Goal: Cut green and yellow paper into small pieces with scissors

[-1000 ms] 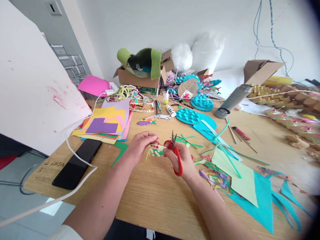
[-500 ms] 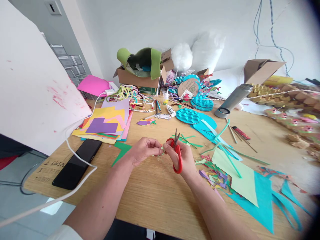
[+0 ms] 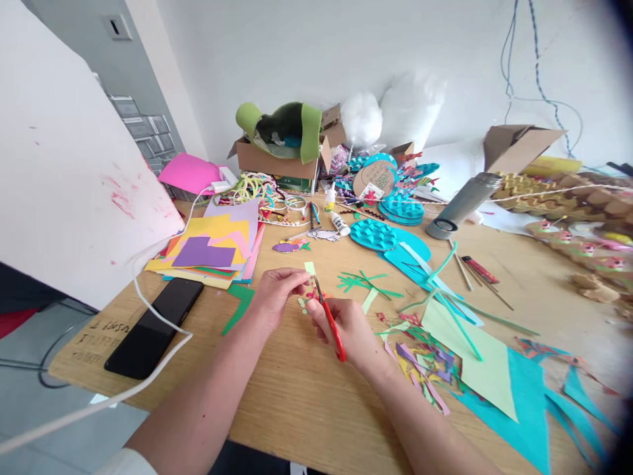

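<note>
My left hand (image 3: 279,293) pinches a small pale green paper piece (image 3: 309,268) above the middle of the table. My right hand (image 3: 346,330) grips red-handled scissors (image 3: 334,324), whose blades point up and left, close to my left fingertips and the paper. Small red and pale green bits (image 3: 303,305) lie on the table between my hands. Thin green paper strips (image 3: 368,282) rest just beyond my right hand. To its right is a heap of coloured paper scraps (image 3: 425,366), beside a pale green sheet (image 3: 477,363).
A black phone (image 3: 153,330) lies at the left under a white cable (image 3: 163,320). Stacked coloured paper (image 3: 205,251) sits behind it. Farther back are glue bottles (image 3: 339,224), blue egg-tray pieces (image 3: 373,237) and a grey flask (image 3: 462,206).
The scissors have turned from pointing up at the right to lying with their blades at my left fingertips. The pale green paper piece now shows above my left fingers. The view has shifted slightly.
</note>
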A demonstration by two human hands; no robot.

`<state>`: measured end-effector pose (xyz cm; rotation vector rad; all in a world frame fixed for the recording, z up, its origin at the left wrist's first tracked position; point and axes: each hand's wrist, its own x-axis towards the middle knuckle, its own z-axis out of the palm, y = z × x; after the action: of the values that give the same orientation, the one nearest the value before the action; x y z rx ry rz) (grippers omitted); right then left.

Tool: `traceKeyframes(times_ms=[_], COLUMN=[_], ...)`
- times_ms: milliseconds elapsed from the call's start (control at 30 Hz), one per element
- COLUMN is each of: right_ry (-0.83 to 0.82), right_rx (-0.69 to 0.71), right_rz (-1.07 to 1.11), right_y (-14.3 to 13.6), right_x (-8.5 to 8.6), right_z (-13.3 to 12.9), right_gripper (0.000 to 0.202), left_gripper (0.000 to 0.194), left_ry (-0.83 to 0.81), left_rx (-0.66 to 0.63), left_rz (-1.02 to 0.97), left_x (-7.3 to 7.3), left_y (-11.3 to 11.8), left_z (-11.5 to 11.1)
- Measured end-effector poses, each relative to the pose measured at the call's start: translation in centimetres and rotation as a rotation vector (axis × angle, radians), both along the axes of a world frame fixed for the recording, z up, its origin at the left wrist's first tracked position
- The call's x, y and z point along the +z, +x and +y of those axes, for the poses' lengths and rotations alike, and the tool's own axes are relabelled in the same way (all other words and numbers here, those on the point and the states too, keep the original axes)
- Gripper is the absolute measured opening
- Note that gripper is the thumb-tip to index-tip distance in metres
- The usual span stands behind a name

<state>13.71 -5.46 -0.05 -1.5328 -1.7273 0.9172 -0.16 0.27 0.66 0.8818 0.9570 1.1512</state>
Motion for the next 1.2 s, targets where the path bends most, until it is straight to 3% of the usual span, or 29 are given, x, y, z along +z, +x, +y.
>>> traceKeyframes(times_ms=[400,800,1200], right_ry=[-0.092,-0.160,-0.180], right_rx=[-0.015,-0.035,-0.055], right_rz=[0.051,0.137,0.122], right_y=[0.12,0.36,0.48], right_x=[-0.28,0.26,-0.12], right_z=[0.27,0.24,0.49], right_gripper=[0.063,0.058,0.059], left_gripper=[0.010,0.010,0.015], left_ry=[0.010,-0.028,-0.025], left_rx=[0.004,-0.122,-0.158], left_rz=[-0.003,-0.005,0.009], left_x=[-0.18,-0.21,0.46], left_y=[0.14,0.34,0.15], left_z=[-0.19,-0.43,-0.59])
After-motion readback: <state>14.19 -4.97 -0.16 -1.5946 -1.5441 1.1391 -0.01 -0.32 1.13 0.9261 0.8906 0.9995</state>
